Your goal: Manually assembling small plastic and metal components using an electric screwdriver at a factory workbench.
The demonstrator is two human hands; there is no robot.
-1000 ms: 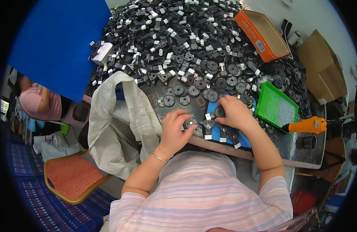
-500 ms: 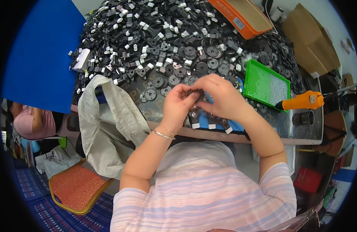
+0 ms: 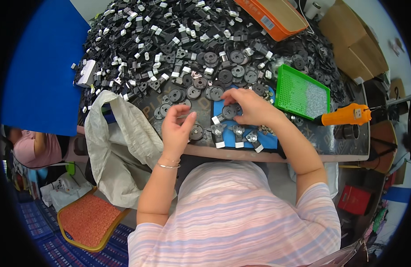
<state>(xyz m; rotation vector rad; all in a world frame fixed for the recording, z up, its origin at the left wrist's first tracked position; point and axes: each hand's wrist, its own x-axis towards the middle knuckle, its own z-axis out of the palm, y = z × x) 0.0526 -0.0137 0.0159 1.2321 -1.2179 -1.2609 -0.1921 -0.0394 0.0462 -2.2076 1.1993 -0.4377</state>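
Note:
My right hand (image 3: pixel 254 107) grips a round black disc (image 3: pixel 229 111) by its edge, between thumb and fingers, over the blue mat (image 3: pixel 270 141). A black part with a white end (image 3: pixel 218 119) shows at the disc's lower left, partly covered by it. Lower on the mat lie several black brackets (image 3: pixel 238 130) with white ends, side by side. My left hand (image 3: pixel 176 131) is raised to the left of the mat, thumb and fingers apart, with nothing visible in it. Beside its thumb a black disc (image 3: pixel 196 132) lies on the dark table.
A large heap of black-and-white parts (image 3: pixel 147 49) covers the far table. More discs (image 3: pixel 174 95) lie nearer. At right are a green tray (image 3: pixel 283 95) of small metal pieces, an orange electric screwdriver (image 3: pixel 348 115) and a cardboard box (image 3: pixel 354 42). A white sack (image 3: pixel 121 142) hangs at left.
My hands have moved apart. The left has drawn back to the left and opened, while the right has the disc over the mat. The view has shifted slightly.

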